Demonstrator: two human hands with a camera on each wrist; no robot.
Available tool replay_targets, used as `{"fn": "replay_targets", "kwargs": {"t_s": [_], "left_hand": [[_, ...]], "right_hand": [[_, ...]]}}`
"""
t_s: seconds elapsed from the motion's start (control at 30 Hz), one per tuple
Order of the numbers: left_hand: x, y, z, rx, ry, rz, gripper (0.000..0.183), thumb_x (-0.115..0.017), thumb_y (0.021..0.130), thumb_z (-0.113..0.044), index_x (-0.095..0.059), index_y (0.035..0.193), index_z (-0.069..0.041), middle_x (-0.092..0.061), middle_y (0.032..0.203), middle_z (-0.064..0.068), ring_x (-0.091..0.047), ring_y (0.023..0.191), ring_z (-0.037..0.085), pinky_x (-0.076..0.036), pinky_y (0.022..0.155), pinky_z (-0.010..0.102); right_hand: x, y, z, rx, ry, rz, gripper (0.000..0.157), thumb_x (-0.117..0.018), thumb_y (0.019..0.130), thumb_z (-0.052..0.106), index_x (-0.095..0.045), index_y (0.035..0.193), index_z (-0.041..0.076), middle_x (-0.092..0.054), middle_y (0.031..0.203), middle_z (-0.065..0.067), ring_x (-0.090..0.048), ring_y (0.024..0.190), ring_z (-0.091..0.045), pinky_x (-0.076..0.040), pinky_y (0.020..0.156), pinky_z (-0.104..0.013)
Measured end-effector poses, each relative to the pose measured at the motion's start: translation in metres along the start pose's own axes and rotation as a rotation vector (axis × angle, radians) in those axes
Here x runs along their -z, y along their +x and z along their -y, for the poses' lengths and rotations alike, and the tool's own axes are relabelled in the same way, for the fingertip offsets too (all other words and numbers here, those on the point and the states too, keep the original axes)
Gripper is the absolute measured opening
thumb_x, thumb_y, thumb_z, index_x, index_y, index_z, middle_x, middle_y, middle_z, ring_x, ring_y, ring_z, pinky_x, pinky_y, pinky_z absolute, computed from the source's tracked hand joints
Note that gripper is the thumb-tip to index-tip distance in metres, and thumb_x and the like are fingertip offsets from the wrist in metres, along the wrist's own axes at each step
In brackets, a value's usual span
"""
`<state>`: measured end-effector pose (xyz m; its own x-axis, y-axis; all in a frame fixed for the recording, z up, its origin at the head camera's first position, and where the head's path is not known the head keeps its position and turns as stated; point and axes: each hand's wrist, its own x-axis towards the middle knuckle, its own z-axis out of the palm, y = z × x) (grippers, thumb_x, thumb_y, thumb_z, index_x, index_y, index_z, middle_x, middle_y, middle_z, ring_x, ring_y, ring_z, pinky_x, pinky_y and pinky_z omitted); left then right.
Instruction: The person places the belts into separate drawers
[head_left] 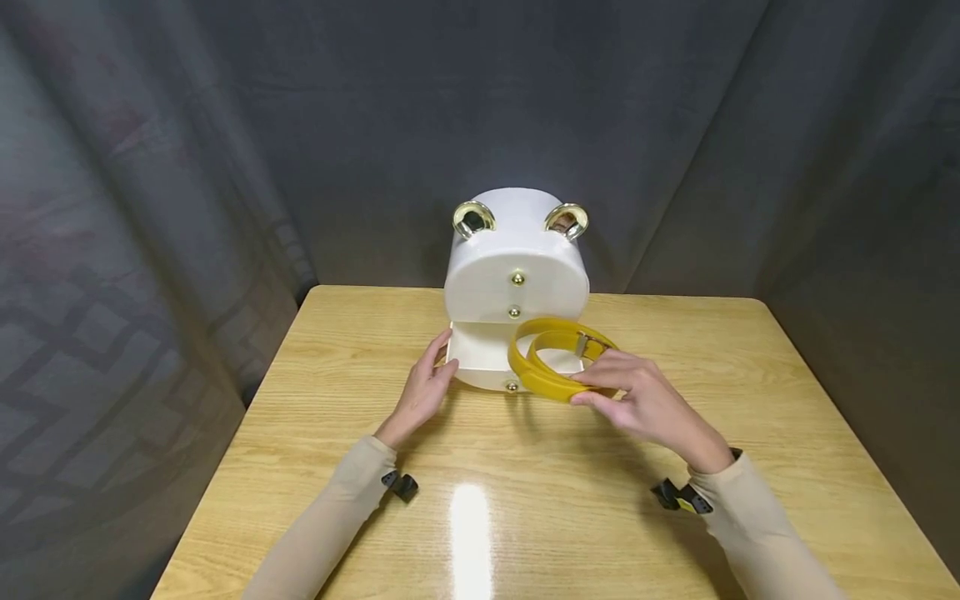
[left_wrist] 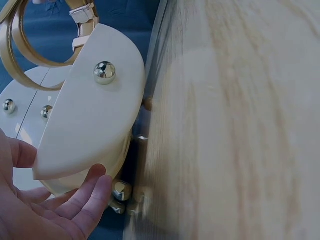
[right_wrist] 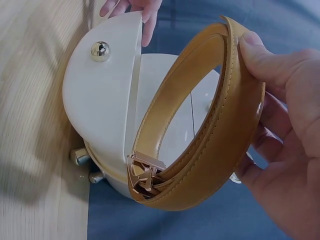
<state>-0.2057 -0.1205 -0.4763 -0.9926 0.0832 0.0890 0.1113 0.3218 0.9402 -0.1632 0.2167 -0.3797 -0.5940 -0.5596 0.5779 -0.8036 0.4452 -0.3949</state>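
A white rounded jewelry box (head_left: 517, 237) with gold knobs and two gold ear-like rings stands on the table, its bottom drawer (head_left: 480, 350) pulled out. At the drawer's left corner, my left hand (head_left: 426, 389) holds the edge between thumb and fingers; the drawer's half-round front (left_wrist: 100, 115) shows close up in the left wrist view. My right hand (head_left: 645, 400) pinches a coiled yellow leather belt (head_left: 551, 386) by its right side, over the right part of the drawer. A metal buckle (right_wrist: 145, 170) on the belt shows in the right wrist view.
The wooden table (head_left: 360, 333) extends around the box on all sides. Grey curtains (head_left: 375, 150) hang behind it and at both sides. Small black devices sit at both wrists.
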Motion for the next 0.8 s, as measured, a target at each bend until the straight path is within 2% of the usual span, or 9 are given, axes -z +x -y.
{"fn": "replay_targets", "kwargs": {"t_s": [0.17, 0.33, 0.53, 0.7, 0.8], "left_hand": [[-0.001, 0.0, 0.002, 0.008, -0.004, 0.003, 0.062, -0.051, 0.11, -0.021, -0.031, 0.169, -0.019, -0.047, 0.165, 0.019, -0.064, 0.133, 0.044, -0.06, 0.103, 0.049], [-0.001, 0.0, 0.001, 0.013, -0.001, -0.004, 0.061, -0.05, 0.11, -0.022, -0.032, 0.168, -0.02, -0.049, 0.164, 0.019, -0.065, 0.132, 0.043, -0.06, 0.103, 0.049], [0.0, -0.001, 0.003, 0.021, -0.006, -0.004, 0.062, -0.051, 0.109, -0.022, -0.032, 0.168, -0.019, -0.049, 0.164, 0.017, -0.066, 0.132, 0.042, -0.06, 0.103, 0.049], [-0.001, 0.0, 0.002, 0.012, -0.005, -0.005, 0.062, -0.052, 0.109, -0.023, -0.032, 0.168, -0.019, -0.048, 0.164, 0.018, -0.065, 0.133, 0.044, -0.056, 0.11, 0.051], [-0.001, 0.0, 0.002, 0.008, -0.009, -0.002, 0.062, -0.052, 0.109, -0.022, -0.032, 0.168, -0.019, -0.05, 0.163, 0.019, -0.065, 0.131, 0.044, -0.057, 0.108, 0.052]], "right_hand": [[-0.003, 0.002, 0.0, -0.001, 0.01, 0.031, 0.03, -0.092, 0.078, 0.005, -0.085, 0.107, 0.007, -0.08, 0.094, 0.001, -0.064, 0.081, -0.008, -0.048, 0.064, -0.016], [-0.004, 0.007, 0.002, 0.002, 0.025, 0.06, 0.028, -0.092, 0.08, 0.007, -0.085, 0.107, 0.007, -0.08, 0.095, 0.0, -0.065, 0.082, -0.007, -0.048, 0.062, -0.012], [-0.009, 0.014, 0.003, -0.002, 0.062, 0.095, 0.029, -0.091, 0.081, 0.007, -0.085, 0.109, 0.006, -0.081, 0.097, 0.0, -0.068, 0.086, -0.011, -0.05, 0.063, -0.013], [-0.014, 0.019, 0.002, -0.001, 0.075, 0.103, 0.03, -0.091, 0.08, 0.006, -0.084, 0.109, 0.003, -0.08, 0.096, -0.002, -0.067, 0.083, -0.012, -0.05, 0.059, -0.016], [-0.017, 0.022, 0.0, -0.007, 0.088, 0.109, 0.031, -0.091, 0.081, 0.005, -0.083, 0.111, 0.002, -0.081, 0.097, -0.003, -0.069, 0.084, -0.012, -0.051, 0.058, -0.02]]}}
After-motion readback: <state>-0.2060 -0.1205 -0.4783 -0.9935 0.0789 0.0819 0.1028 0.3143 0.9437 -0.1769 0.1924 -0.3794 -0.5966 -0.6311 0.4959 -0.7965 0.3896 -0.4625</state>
